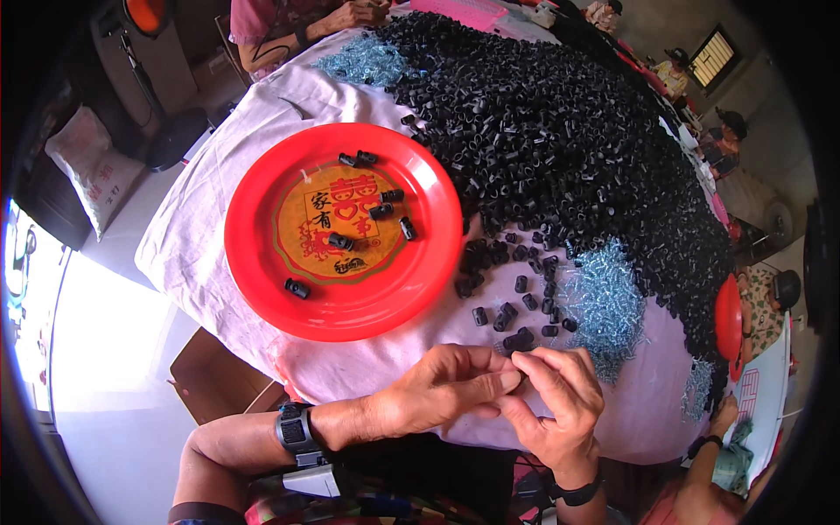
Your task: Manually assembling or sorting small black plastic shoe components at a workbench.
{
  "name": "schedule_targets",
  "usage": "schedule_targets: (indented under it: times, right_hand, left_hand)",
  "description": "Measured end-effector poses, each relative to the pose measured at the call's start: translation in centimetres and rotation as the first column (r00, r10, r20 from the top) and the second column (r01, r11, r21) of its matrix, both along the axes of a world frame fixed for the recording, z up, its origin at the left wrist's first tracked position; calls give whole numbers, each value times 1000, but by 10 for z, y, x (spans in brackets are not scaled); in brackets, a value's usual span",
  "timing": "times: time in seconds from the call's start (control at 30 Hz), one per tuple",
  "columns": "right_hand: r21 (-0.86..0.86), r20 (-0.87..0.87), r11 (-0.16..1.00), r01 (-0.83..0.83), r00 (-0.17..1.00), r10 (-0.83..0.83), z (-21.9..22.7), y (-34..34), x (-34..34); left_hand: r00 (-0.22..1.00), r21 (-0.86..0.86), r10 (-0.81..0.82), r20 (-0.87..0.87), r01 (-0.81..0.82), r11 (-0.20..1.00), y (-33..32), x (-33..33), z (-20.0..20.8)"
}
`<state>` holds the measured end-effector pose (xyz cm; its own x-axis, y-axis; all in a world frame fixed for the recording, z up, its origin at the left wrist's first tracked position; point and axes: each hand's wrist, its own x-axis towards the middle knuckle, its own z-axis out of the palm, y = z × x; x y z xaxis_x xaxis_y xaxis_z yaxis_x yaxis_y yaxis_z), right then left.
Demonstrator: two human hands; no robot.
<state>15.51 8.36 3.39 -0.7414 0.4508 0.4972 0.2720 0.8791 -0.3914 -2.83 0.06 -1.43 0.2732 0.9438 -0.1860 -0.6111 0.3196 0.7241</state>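
Observation:
At the table's near edge, my left hand and my right hand meet, fingertips pinched together. A small dark bit shows between them, but the fingers hide most of it. Just beyond the fingertips lie loose black plastic pieces, short and hollow. To their right spreads a heap of small bluish metal springs. A round red plate with a gold printed middle sits left of the hands. Several black pieces resembling cord locks are scattered on it.
A large pile of black plastic pieces covers the table's far and right side. More springs lie at the far left. A pink cloth drapes the table. Other people sit around it; one person's hand is at the far edge. A cardboard box stands below left.

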Motion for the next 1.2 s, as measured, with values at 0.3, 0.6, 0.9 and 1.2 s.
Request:
schedule_targets:
  times: [0.3,0.6,0.9,1.2]
  right_hand:
    - [-33,35,992,-122,992,123,1,7,2]
    - [4,35,986,-165,986,164,-4,10,-5]
    - [15,2,999,-40,999,40,-9,9,-6]
    - [118,-12,993,8,1000,-7,-11,8,0]
  left_hand:
    - [977,111,-154,-145,171,979,-4,-6,-2]
    - [984,46,-99,-146,107,993,-6,-2,-8]
    - [996,-18,-93,10,93,996,0,-8,5]
    - [992,-27,15,122,-11,1000,-7,-2,-11]
